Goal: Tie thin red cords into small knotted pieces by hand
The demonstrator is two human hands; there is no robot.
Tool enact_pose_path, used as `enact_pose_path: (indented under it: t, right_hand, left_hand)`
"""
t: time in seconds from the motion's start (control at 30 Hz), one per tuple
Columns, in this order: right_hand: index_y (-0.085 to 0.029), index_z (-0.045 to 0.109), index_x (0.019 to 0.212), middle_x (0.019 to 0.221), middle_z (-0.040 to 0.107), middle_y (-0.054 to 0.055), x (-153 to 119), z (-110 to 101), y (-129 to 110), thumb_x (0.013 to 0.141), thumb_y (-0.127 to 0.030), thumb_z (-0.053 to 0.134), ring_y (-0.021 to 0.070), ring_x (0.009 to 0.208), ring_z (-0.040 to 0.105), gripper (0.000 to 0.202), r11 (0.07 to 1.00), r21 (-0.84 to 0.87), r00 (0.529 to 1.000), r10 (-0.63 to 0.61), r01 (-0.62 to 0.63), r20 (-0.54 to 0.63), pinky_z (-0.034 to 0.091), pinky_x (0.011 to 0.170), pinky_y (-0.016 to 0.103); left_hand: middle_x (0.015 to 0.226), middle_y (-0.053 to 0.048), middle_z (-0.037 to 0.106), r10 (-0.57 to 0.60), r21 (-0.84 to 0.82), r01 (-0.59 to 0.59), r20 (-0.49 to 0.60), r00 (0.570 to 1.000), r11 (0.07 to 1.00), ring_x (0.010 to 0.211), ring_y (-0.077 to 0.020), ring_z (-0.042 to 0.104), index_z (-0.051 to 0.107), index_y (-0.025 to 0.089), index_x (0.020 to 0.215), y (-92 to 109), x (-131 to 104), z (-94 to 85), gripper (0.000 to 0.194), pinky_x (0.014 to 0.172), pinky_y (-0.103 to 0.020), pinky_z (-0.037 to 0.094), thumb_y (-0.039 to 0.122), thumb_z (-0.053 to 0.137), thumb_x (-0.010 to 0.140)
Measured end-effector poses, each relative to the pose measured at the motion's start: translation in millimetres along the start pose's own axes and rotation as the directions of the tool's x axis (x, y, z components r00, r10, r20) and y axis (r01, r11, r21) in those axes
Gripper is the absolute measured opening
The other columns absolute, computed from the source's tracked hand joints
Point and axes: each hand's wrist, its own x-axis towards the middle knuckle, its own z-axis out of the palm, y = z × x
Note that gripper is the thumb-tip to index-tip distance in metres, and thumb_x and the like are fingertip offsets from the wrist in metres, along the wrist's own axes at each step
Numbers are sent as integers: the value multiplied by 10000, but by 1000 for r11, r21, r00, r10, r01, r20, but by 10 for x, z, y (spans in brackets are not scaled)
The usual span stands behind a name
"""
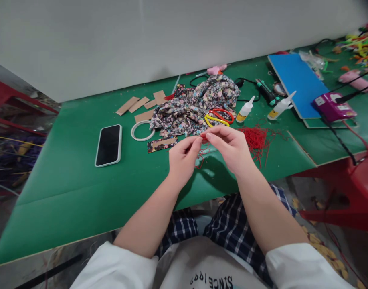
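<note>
My left hand (pixel 184 158) and my right hand (pixel 230 146) meet over the green table, fingertips pinched together on red thread (pixel 204 137). Loose ends of it hang in loops below the fingers. To the right of my right hand lies a tangled pile of red thread (pixel 254 140). Just beyond my hands are scissors (pixel 218 117) with one red and one yellow handle, resting on bunched floral fabric (pixel 190 106). A small fabric-edged strip (pixel 162 145) and a roll of white tape (pixel 142 131) lie left of my left hand.
A phone (pixel 108 145) lies at left, several cardboard pieces (pixel 138 105) behind it. Two glue bottles (pixel 245 110), a box cutter (pixel 266 92), a blue board (pixel 298 82) and a purple device (pixel 334 107) with cords are at right. A pink glue gun (pixel 217 70) sits behind the fabric.
</note>
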Motion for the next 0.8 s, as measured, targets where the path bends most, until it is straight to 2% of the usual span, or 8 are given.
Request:
enact_pose_path:
  t: [0.2,0.43,0.63,0.8]
  right_hand:
    - [-226,695,805,793,719,-26,-4,-35,-27,786,-261,643,119,745,674,65,1000,-7,1000,15,-15,17,582,733,292]
    - [-212,682,794,787,711,-17,-6,-26,-29,770,-255,651,118,726,667,58,999,-38,1000,26,-26,4,578,705,287]
    - [-210,651,773,744,685,-27,-10,-2,-9,793,-256,617,97,677,640,60,997,-78,1000,-4,4,-11,548,636,242]
    - [-212,617,796,750,664,-30,-10,17,10,819,-257,579,97,692,632,63,995,-97,1000,-6,6,-6,548,663,249]
  left_hand:
    - [612,1,651,-31,-15,31,-14,999,999,685,-134,645,726,204,804,-14,-6,2,231,655,-237,521,398,600,817]
    - [454,27,516,-48,-11,48,-12,999,999,677,-155,642,725,200,797,-2,-4,5,257,654,-253,525,422,596,814]
    - [447,34,495,-42,-13,42,-3,999,999,659,-148,631,722,202,790,1,-5,3,244,645,-249,518,410,598,814]
    - [458,27,517,-59,-18,59,8,998,998,670,-151,633,716,200,790,0,-6,5,258,647,-254,516,424,591,816]
